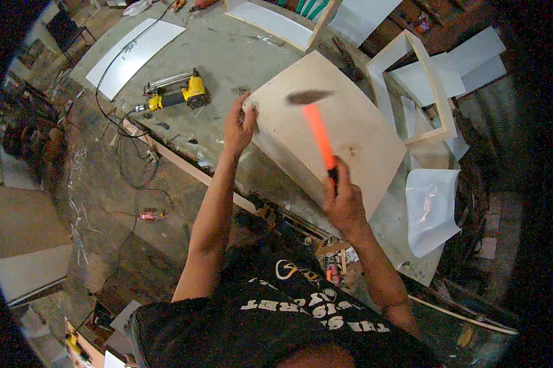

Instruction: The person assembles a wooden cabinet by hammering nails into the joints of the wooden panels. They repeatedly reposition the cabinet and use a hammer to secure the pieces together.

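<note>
My right hand (345,199) is wrapped round the black grip of a hammer (319,132) with an orange handle. Its dark head, slightly smeared by motion, is over the upper part of a pale wooden panel (362,129). Whether the head touches the panel I cannot tell. At the panel's left corner, my left hand (241,122) grips the edge, thumb on the near face and fingers round the corner. The panel lies on a worn grey worktable (221,80). Left of that hand rests a yellow and black nail gun (178,93), joined to a dark air hose.
A white sheet (135,55) lies at the table's far left. Wooden frames (442,104) stand at the right and far edge, near a curved white sheet (433,208). The hose (120,147) drops over the left edge to the floor, where a small bottle (152,214) lies.
</note>
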Demonstrator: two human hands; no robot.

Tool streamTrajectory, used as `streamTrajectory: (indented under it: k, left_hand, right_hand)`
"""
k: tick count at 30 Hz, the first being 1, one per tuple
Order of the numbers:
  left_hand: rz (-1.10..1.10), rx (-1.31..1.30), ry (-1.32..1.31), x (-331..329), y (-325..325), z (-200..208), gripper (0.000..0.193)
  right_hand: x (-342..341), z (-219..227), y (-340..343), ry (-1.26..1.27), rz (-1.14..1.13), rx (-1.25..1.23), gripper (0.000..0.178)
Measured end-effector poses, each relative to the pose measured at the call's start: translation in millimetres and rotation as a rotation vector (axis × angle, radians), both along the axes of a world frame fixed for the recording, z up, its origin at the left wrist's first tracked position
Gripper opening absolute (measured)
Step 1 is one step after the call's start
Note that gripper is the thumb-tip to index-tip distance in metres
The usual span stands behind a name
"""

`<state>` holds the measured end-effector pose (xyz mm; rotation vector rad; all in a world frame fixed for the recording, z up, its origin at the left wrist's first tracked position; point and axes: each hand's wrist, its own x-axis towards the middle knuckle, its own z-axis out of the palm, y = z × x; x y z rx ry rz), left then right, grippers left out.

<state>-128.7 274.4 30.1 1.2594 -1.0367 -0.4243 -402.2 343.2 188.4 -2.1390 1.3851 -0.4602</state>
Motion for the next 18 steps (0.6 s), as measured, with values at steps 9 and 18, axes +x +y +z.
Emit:
streamTrajectory:
  k: [9, 18]
  left_hand:
    - [0.083, -0.018, -0.157, 1, -5, -13, 0.040]
    - [0.199, 0.238, -0.855, -38, -4, 32, 0.065]
  right_hand:
    - [-3, -1, -9, 0.450, 0.142, 0.059, 0.048]
    - [-109, -43, -2, -0.194, -0.171, 0.028, 0.041]
